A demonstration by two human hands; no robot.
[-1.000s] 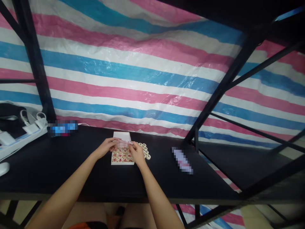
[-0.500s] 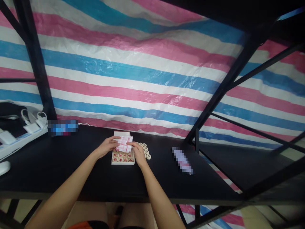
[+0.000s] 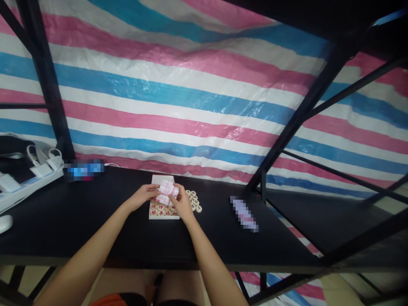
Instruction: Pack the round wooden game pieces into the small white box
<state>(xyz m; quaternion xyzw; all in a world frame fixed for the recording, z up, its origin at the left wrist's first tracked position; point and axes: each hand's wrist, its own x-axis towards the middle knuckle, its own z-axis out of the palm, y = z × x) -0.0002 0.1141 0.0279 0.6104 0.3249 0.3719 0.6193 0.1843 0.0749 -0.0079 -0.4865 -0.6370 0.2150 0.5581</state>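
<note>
Between my hands is a folded white sheet with red lines (image 3: 167, 189), like a paper chessboard. My left hand (image 3: 145, 196) has its fingers closed on the sheet's left edge. On the right side my right hand (image 3: 182, 200) pinches it, thumb in front and fingers behind. Below the sheet lies a white box (image 3: 164, 218) holding rows of Chinese chess pieces with red characters (image 3: 161, 208); its upper rows are partly hidden by the sheet. Right beside my right hand several pieces with dark characters (image 3: 195, 201) lie on the black table.
On the black table (image 3: 127, 242), a blurred-out pale object (image 3: 244, 214) lies to the right. A power strip with white plugs (image 3: 41, 170) and a white mouse-like object (image 3: 5, 224) are at the left. Black metal posts (image 3: 280, 140) frame a striped plastic sheet (image 3: 178, 97).
My right hand has shifted its hold up along the sheet's right side. The sheet has tilted and bunched, its right part now folded inward. My left hand has barely moved.
</note>
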